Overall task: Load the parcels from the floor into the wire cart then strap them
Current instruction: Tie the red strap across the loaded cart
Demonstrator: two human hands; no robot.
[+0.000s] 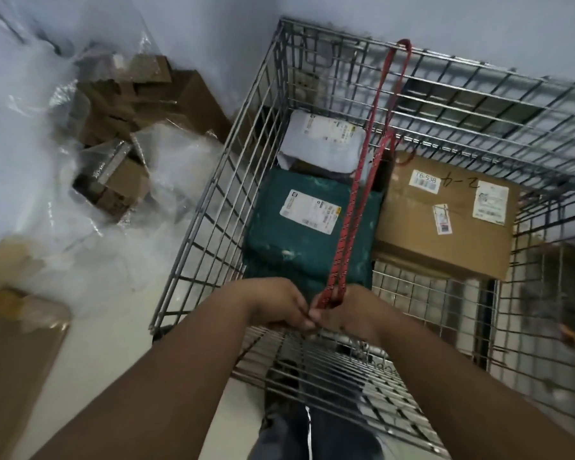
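Item: red strap [362, 180], doubled cord with pale flecks, hooked over the far top rail of the wire cart [193, 207] and running in two near-parallel lines across the open top to the near rail, long axis far-to-near, straight toward the person. Near end: a loop, gathered at the near rail of the cart between both hands. Left hand [276, 305]: fingers curled, pinching the loop from its left side. Right hand [349, 310]: at the loop's right side, fingers bent round the cord as far as can be seen, though the fingertips are partly hidden behind the strap and the left hand. Both hands sit equally close to the strap end; the cord leads away from the fingers toward the far rail, so the fastening, by judgement, turns on drawing it tight along that line and securing it to the near rail. Contents of the cart, below the strap: green parcel [292, 240] directly beneath it, white parcel [326, 141] beyond that toward the far wall, brown carton [445, 220] to the strap's right. Loading appears done; strapping in hand. Outside the cart, left: cardboard scraps [123, 127] in clear plastic wrap [30, 144], and a flat brown box [10, 360] nearer the person.
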